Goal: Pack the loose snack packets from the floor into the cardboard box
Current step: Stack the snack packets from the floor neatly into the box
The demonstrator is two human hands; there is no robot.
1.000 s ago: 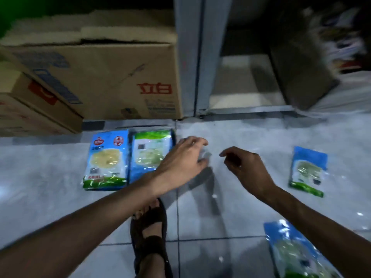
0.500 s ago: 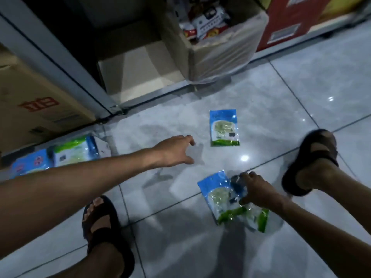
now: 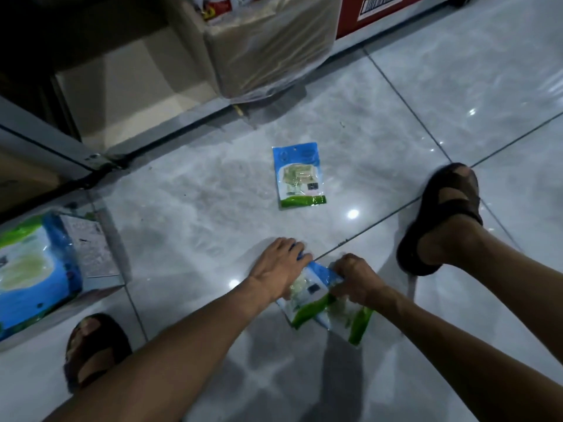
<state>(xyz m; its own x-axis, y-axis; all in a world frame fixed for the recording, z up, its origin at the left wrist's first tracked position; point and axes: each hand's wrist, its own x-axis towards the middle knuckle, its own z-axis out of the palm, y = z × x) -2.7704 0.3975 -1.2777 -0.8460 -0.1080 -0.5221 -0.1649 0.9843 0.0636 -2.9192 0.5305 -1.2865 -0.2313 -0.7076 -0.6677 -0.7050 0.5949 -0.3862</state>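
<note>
The left hand is laid palm-down, fingers stretched out and barely bent, on the blue upper end of a pair of snack packets that lie overlapped on the floor. The right hand is closed, with its fingers curled into the crumpled top of the same pair, so that the film is bunched between the two hands. The green lower ends of the pair are left uncovered, pointing toward the camera. A single snack packet is seen flat on the tiles farther out, well apart from both hands. A stack of larger packets is seen at the left edge, beside a sandalled left foot. A sandalled right foot is planted just right of the right hand. The cardboard box, lined with clear plastic film and partly filled, is set at the top of the view, beyond the single packet, with a red carton beside it.
</note>
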